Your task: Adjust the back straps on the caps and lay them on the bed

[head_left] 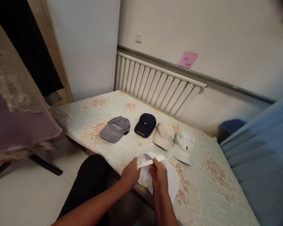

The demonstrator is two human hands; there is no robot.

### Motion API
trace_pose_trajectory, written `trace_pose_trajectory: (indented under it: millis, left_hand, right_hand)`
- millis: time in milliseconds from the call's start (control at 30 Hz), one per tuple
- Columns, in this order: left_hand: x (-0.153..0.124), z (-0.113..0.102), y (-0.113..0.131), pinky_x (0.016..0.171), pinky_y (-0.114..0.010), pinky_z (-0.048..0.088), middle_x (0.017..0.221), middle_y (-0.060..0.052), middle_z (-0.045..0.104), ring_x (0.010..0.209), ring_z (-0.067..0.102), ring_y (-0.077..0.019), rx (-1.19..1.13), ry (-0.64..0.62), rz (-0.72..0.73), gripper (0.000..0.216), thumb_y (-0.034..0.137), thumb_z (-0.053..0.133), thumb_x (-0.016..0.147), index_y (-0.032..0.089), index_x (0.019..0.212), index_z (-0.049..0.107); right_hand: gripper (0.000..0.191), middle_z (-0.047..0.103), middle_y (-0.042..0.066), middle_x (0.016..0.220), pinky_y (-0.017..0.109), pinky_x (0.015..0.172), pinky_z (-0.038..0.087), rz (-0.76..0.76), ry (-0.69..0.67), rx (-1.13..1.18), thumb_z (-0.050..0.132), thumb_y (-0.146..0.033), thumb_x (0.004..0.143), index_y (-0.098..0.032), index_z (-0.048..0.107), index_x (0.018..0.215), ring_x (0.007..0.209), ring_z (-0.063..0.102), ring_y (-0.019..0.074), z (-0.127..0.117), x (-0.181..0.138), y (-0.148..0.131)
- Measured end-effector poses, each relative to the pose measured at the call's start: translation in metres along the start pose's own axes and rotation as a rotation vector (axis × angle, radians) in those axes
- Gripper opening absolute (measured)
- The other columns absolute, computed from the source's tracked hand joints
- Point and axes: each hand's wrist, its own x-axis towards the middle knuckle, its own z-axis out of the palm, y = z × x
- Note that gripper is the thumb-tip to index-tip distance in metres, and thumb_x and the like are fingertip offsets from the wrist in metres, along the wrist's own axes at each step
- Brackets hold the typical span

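Both hands are on a white cap (pixel 174 179) at the near edge of the bed. My left hand (pixel 131 172) grips the cap's edge on the left side. With bent fingers, my right hand (pixel 159 171) pinches the white strap (pixel 146 163) that runs across the opening. The brim points to the right, partly behind my right forearm. Beyond them, in a loose row, lie a grey cap (pixel 116 128), a navy cap (pixel 145 125), a beige cap (pixel 163 136) and an off-white cap (pixel 184 146) with a small dark logo.
The bed (pixel 212 194) has a floral cover. Behind it stand a white radiator (pixel 153 81) and a wall with a pink note (pixel 188 59). A blue curtain (pixel 261 150) hangs at the right. Clothes (pixel 16 62) drape over a chair at the left.
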Motion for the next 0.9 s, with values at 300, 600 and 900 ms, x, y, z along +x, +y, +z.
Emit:
trace_pose_trajectory:
  millis: [300,600,900]
  left_hand:
    - [-0.009,-0.001,0.001,0.079,-0.031,0.044,0.093,-0.011,0.067,0.088,0.062,-0.0216,-0.310,-0.032,-0.087,0.023,0.026,0.042,0.085,0.017,0.104,0.052]
    - [-0.010,0.002,-0.003,0.075,-0.030,0.046,0.090,-0.009,0.066,0.084,0.063,-0.0201,-0.349,-0.052,-0.111,0.022,0.024,0.042,0.085,0.017,0.103,0.052]
    - [-0.008,0.004,-0.017,0.091,-0.032,0.041,0.117,-0.014,0.061,0.108,0.057,-0.0216,-0.121,-0.085,-0.083,0.037,0.027,0.038,0.086,0.015,0.119,0.047]
  right_hand:
    - [0.027,0.056,-0.006,0.048,0.015,0.044,0.039,-0.011,-0.005,0.007,0.073,-0.035,0.063,-0.016,0.054,0.069,0.043,0.050,0.0057,-0.003,0.003,0.003]
    - [0.025,0.053,-0.007,0.047,0.016,0.043,0.037,-0.016,-0.028,0.030,0.073,-0.032,0.062,-0.017,0.053,0.065,0.041,0.047,0.0057,-0.001,0.002,0.005]
    - [0.024,0.057,-0.003,0.047,0.018,0.043,0.037,0.003,-0.031,-0.006,0.071,-0.034,0.063,-0.017,0.054,0.062,0.042,0.049,0.0072,0.004,-0.001,0.009]
